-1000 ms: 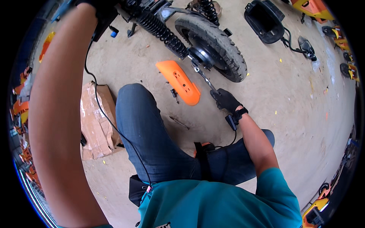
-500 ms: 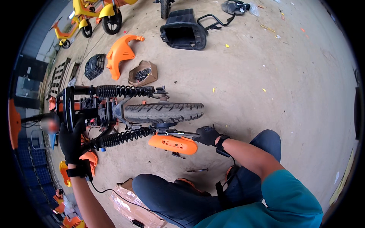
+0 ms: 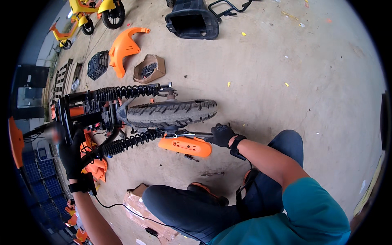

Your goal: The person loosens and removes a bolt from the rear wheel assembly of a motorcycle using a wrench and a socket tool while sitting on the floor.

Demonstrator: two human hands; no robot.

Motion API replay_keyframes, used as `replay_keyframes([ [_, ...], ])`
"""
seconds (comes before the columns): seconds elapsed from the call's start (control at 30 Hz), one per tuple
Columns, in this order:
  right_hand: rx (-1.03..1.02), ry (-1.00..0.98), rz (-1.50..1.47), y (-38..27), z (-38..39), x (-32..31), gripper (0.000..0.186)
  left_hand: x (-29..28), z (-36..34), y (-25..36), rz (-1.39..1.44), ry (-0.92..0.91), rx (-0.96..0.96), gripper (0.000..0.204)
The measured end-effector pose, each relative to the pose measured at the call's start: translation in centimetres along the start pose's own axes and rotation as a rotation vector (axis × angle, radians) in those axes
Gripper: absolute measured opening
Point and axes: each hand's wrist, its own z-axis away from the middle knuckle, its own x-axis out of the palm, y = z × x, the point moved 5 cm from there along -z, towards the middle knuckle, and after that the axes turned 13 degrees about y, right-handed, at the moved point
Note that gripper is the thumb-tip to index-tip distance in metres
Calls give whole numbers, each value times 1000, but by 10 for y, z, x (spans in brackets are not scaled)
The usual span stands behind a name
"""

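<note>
A scooter or light motorbike lies in front of me, its knobbly-treaded rear wheel [image 3: 175, 114] toward the middle and a black coil-spring shock absorber [image 3: 126, 145] along its near side. My right hand [image 3: 222, 135], in a black glove, is closed round the handle of a long metal wrench [image 3: 198, 134], whose far end reaches the wheel's axle area. Beneath the wrench sits an orange elongated cover [image 3: 185, 146]. At the left, my gloved left hand [image 3: 71, 157] grips the near end of a black frame bar [image 3: 64, 114], thumb on one side; its fingertips are partly hidden.
Beyond the wheel are an open cardboard box [image 3: 160, 67] of small parts, an orange fender [image 3: 122, 49], a black basket-like part [image 3: 98, 65] and a black plastic bin [image 3: 192, 24]. Near my feet lie a slim metal tool [image 3: 213, 174] and flattened cardboard [image 3: 139, 206]. Yellow scooters [image 3: 112, 14] stand far left.
The view has shifted, so the floor items and vehicle sit higher in it. My left hand has moved slightly left at the bar. My right hand stays on the wrench.
</note>
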Motion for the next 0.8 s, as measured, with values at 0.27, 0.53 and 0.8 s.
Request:
replay_keyframes([
  [0.27, -3, -83, 16, -6, -5, -3, 53, -5, 2, 21, 60, 92, -46, 26],
  [0.53, 57, -89, -34, -4, -2, -6, 56, -2, -3, 22, 156, 66, -244, 28],
  [0.8, 32, -140, -16, 6, -8, 0, 51, 0, -1, 27, 165, 78, -257, 29],
])
